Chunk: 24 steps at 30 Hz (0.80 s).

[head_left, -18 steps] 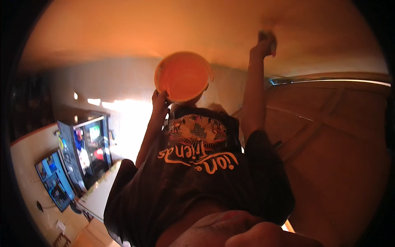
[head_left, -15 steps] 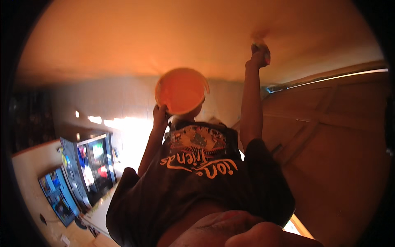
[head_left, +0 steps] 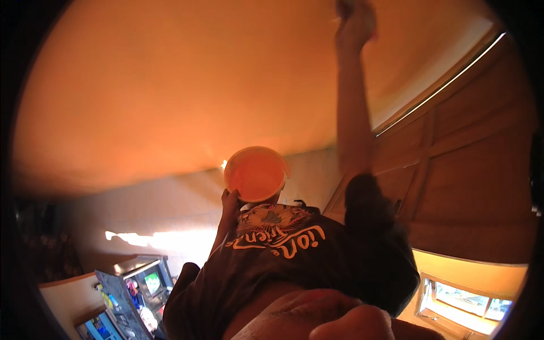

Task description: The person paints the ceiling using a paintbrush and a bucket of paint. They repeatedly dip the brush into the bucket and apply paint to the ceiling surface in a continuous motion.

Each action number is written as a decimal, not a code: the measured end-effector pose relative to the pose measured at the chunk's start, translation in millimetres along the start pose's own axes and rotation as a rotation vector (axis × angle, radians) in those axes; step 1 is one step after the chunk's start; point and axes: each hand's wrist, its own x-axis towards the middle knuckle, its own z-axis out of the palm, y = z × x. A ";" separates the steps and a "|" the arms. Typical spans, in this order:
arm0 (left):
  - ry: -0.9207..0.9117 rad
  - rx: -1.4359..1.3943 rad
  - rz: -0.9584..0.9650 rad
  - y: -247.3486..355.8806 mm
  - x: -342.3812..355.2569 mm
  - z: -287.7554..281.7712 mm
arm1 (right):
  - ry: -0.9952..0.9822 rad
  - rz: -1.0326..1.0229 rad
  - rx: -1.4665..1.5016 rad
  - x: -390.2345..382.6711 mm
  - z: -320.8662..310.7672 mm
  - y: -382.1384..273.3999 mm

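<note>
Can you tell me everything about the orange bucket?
The bucket is round and orange, with a redder inside and a paler, yellowish rim. It looks like plastic. There's no lid on top, and its open mouth faces the camera. A pale bit curves out at the right of the rim; whether that's a handle or a broken edge, I can't tell. The left hand grips it at the lower left of the rim. Whether anything is inside isn't clear.

One left hand [head_left: 230,202] and one right hand [head_left: 357,29] are counted, two in total. One orange bucket [head_left: 256,173] and one small blurred object [head_left: 344,8] are counted. One dark T-shirt [head_left: 368,260], one cabinet [head_left: 118,286], one partly visible screen [head_left: 101,328] and one window [head_left: 462,299] are also counted.
</note>
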 end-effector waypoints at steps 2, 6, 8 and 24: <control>-0.008 -0.032 0.015 -3.1 15.6 -11.5 | 0.133 0.112 0.083 -84.2 -67.7 50.6; -0.029 -0.040 0.026 20.0 43.3 -14.8 | 0.503 0.403 -0.170 -207.6 -199.9 104.0; -0.041 -0.035 0.018 28.8 50.4 -25.7 | 0.600 0.416 -0.323 -212.1 -197.1 109.6; 0.092 0.076 0.068 22.5 79.6 -67.7 | 0.129 0.071 0.090 -99.2 -79.8 81.6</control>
